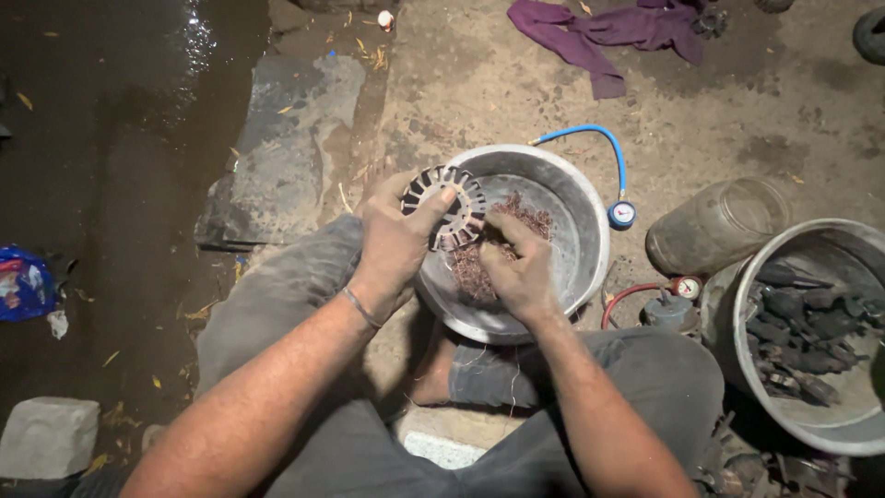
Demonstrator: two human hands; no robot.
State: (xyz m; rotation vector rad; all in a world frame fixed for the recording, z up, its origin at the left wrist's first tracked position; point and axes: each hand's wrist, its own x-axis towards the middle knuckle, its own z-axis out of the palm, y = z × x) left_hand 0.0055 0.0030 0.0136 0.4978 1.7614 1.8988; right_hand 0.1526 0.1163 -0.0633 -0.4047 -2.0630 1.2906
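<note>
Left hand (395, 242) is closed around a slotted metal ring (445, 205), thumb across its face, holding it over the metal bowl (581, 217). Right hand (516, 267), fingers pinched together, grips the copper wire (479, 267) heaped inside that bowl, just beside the ring.

Left hand (396, 242): grips slotted metal ring (445, 205) — frame centre
Right hand (516, 267): pinches copper wire (484, 254) — over metal basin (576, 198)

Crumpled blue packet (23, 284), far left floor
</note>
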